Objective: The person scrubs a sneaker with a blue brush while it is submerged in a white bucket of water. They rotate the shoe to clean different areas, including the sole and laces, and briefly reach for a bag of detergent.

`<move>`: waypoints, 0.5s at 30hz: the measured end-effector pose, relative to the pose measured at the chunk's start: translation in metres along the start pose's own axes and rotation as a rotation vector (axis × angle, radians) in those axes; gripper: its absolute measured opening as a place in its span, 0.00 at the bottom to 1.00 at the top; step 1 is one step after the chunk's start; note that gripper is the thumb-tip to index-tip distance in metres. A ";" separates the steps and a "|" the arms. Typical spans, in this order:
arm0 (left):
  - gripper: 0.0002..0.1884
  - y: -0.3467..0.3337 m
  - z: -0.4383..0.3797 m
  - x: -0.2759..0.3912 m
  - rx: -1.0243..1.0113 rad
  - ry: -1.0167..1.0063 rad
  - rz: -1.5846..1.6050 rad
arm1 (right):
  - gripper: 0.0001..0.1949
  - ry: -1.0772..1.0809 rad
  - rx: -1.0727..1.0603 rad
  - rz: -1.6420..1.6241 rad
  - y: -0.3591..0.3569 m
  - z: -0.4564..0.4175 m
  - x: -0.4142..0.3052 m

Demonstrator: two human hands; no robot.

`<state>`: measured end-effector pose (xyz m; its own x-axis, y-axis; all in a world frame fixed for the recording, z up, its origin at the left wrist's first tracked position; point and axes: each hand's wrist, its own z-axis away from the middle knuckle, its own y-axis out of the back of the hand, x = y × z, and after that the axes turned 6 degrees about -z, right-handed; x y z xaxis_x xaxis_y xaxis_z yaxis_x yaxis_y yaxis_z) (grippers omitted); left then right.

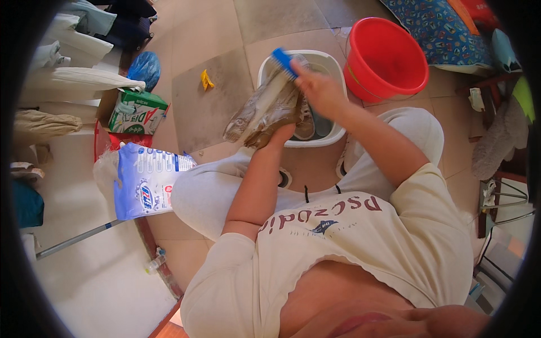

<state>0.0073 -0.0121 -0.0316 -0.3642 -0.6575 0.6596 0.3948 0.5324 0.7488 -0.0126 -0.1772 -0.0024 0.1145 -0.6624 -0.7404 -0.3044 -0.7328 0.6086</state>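
My left hand (278,137) grips a wet brown shoe (266,112) by its lower end, tilted over the near left rim of a white plastic basin (312,143). Whitish suds coat the shoe's pale sole and side. A blue scrubbing brush (285,63) is in my right hand (323,93), which is slightly blurred. Its bristles are against or just above the upper end of the shoe; which one I cannot tell. Inside the basin, a second brown shoe (306,124) lies partly hidden behind the held one, with greyish water around it.
A red bucket (386,59) stands right of the basin. To my left are a laundry detergent bag (146,186), a green-and-white carton (137,112) and a blue plastic bag (144,69). A yellow wrapper (206,80) lies on the tiled floor. Clothes (84,78) hang along the left side.
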 end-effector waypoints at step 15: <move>0.20 -0.005 -0.003 -0.035 0.023 -0.132 0.052 | 0.21 -0.297 0.247 -0.151 0.018 -0.022 0.033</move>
<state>0.0209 0.0067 -0.0590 -0.4523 -0.5539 0.6990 0.3969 0.5769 0.7139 0.0061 -0.2160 -0.0097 -0.0915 -0.4502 -0.8882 -0.5268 -0.7351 0.4269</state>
